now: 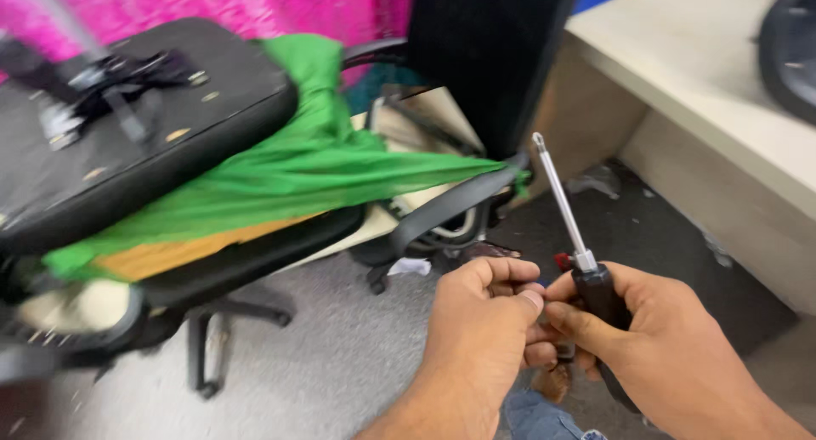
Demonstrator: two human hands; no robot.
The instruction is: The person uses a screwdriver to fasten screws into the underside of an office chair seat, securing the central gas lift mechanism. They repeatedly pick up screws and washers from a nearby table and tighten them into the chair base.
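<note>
Gripping a black-handled screwdriver (pixel 581 251), shaft tilted up, the right hand (pixel 671 346) has fingers wrapped tight; the left hand (pixel 480 321) is curled beside it, its contents hidden.

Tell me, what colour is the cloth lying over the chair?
Bright green cloth, seen in the head view.

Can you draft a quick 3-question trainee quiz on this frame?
1. Which hand grips the screwdriver by its black handle?
2. True or false: the green cloth lies flat on the floor.
3. The screwdriver's metal shaft points: A) up and away from the hands, B) down at the carpet, C) into the chair seat.

Key
1. The right hand; the left hand is curled beside it, fingertips touching.
2. False: it is draped across the office chair, under the upturned seat cushion.
3. A.
</note>
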